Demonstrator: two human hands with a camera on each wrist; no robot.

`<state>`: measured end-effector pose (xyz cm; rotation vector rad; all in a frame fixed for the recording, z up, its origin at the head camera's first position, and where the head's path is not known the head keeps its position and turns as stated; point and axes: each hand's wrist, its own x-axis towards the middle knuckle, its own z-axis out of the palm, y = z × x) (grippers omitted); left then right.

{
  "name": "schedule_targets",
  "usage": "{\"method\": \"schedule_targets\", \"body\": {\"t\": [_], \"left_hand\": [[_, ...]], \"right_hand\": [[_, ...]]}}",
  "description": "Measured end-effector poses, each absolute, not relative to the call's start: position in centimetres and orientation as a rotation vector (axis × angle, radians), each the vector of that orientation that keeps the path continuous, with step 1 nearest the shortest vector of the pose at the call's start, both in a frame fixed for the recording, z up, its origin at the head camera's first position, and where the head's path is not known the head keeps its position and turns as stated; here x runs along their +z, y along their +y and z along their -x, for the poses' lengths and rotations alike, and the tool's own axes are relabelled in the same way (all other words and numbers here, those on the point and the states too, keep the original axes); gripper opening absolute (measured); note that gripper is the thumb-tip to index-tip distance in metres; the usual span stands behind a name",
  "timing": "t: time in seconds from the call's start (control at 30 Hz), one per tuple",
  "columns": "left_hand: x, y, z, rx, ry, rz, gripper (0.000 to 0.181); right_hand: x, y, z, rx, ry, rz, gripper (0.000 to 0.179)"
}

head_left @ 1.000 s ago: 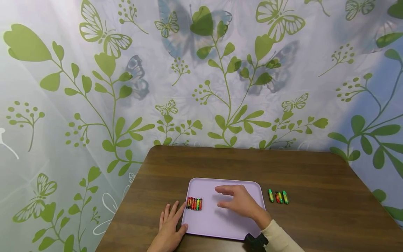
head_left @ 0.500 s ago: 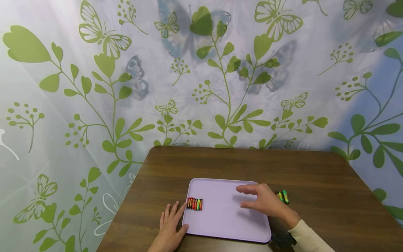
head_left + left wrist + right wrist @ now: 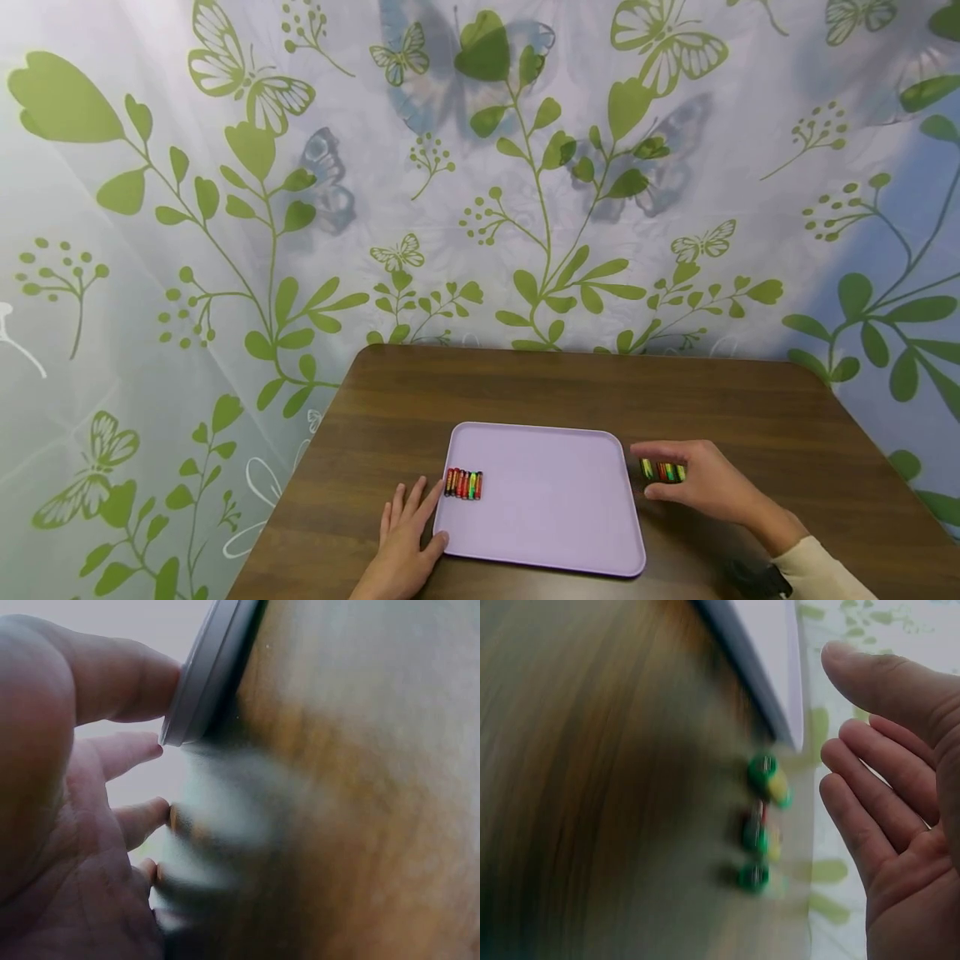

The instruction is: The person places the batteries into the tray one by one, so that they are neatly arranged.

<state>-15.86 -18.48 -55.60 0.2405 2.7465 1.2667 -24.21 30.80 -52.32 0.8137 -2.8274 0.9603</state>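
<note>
Head view shows that the right hand [image 3: 708,483] is now outside the tray [image 3: 555,500], at three o'clock from it; half a second ago this hand was above the tray's right part. It holds nothing: thumb and forefinger stand apart, and in the right wrist view the other fingers lie near one another. With this change, the hand is nearest to the loose batteries [image 3: 671,472], which lie on the brown table [image 3: 540,387], also at three o'clock from the tray. The hand partly hides them, and the right wrist view is blurred, so I cannot tell their exact number, nor whether the hand touches any.

The row of batteries [image 3: 463,484], mostly red with one green, lies on the tray at nine o'clock, side by side, in the same place as before. So the batteries are in two groups, one on the tray and one on the table.

The left hand [image 3: 403,537] rests at eight o'clock of the tray, fingers straight and spread, the thumb touching the tray's edge.
</note>
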Motion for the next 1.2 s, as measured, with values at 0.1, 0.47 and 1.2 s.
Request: {"method": "schedule_targets", "body": {"t": [0.1,0.47,1.2], "left_hand": [[-55.6,-18.5,15.8,1.276,2.731,-0.238,0.074],[-55.6,-18.6,15.7,1.278,2.726,-0.229,0.074],[-55.6,-18.6,15.8,1.268,2.755,-0.255,0.073]], "right_hand": [[-52.2,32.4,23.9,0.935,-2.839,-0.777,0.06],[-52.4,35.9,23.8,0.869,-2.845,-0.607,0.06],[-54.7,35.9,24.9,0.689,-2.795,-0.647,0.061]]}}
